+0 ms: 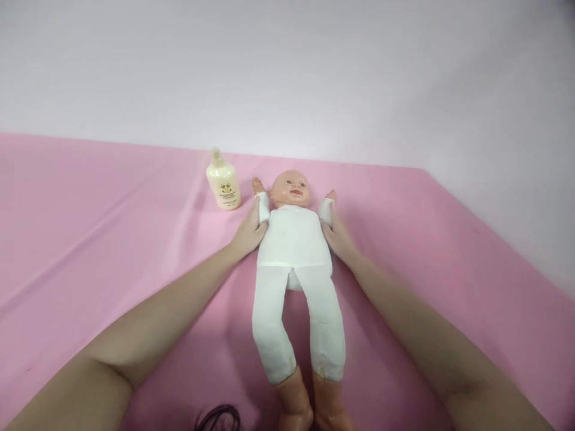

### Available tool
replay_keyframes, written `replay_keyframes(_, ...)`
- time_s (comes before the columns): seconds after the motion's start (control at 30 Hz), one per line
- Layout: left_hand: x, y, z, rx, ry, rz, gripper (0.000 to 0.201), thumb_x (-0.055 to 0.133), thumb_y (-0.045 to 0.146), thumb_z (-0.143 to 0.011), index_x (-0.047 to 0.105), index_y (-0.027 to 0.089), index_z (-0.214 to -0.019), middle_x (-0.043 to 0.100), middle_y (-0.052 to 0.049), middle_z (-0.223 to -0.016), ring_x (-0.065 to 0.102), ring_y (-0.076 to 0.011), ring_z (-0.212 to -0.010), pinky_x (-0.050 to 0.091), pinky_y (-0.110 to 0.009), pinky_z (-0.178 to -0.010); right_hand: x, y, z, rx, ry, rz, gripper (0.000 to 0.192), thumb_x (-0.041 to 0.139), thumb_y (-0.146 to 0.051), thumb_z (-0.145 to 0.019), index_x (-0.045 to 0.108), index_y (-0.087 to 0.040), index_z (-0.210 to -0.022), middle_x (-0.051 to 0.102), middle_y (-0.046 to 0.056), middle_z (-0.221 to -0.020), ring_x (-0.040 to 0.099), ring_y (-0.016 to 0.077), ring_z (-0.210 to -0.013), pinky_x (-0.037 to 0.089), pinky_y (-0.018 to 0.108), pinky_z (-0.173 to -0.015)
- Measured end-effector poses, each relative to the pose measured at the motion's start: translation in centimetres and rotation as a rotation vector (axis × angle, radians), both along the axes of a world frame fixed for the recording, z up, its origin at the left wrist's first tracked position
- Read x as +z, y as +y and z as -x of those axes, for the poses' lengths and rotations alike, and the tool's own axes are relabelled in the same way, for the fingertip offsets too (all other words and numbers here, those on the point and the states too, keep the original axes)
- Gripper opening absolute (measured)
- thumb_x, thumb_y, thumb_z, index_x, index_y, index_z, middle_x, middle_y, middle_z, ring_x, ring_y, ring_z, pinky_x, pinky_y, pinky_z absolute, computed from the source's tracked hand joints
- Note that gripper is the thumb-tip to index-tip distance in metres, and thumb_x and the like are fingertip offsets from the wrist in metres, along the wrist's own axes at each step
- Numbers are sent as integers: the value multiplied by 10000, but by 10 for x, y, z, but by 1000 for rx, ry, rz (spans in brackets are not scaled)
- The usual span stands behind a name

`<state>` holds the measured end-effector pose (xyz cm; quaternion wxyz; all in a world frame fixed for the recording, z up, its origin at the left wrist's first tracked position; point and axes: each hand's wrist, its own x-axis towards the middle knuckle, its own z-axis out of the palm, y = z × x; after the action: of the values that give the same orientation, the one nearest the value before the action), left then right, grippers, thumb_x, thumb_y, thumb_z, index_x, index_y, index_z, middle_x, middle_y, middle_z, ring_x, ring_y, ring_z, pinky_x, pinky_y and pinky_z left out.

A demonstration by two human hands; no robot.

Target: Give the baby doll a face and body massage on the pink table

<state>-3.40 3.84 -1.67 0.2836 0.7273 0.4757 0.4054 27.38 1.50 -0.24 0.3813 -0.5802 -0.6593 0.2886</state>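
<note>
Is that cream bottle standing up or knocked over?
Upright: the bottle stands on its base on the pink sheet, cap pointing up.

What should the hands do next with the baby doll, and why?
Probably the left hand should reach for the lotion bottle. Both hands rest open against the doll at its sides, the right hand opposite. The doll lies flat on its back on the pink sheet, and the bottle stands untouched just beside that hand.

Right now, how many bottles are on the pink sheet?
1. The cream bottle stands upright on the pink sheet, just beyond the left hand, beside the doll.
</note>
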Motion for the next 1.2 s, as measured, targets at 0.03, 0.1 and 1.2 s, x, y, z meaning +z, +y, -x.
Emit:
replay_keyframes(0.03,0,0,0,-1,1,-2,867,526,440,-1011,27,257,-1695,216,-96,-1759,207,-347,-1636,95,-561,-1362,0,0,0,4,-2,-5,933,446,-673,-995,-39,-308,-1703,106,-37,-1771,214,308,-1631,193,591,-1341)
replay_keyframes(0.1,-1,1,0,2,8,-1,867,521,439,-1013,16,261,-1695,208,-92,-1762,211,-345,-1635,92,-559,-1364,1,0,0,7,-9,-15,925,441,-662,-1001,-37,-299,-1704,106,-35,-1771,198,301,-1635,186,583,-1345)
replay_keyframes(1.2,-10,8,3,1,5,-12,883,551,433,-1008,31,243,-1696,242,-121,-1749,232,-358,-1627,105,-561,-1358,-1,2,-1,8,-27,-18,921,425,-679,-1009,-26,-283,-1707,94,-27,-1775,130,288,-1649,149,564,-1356)
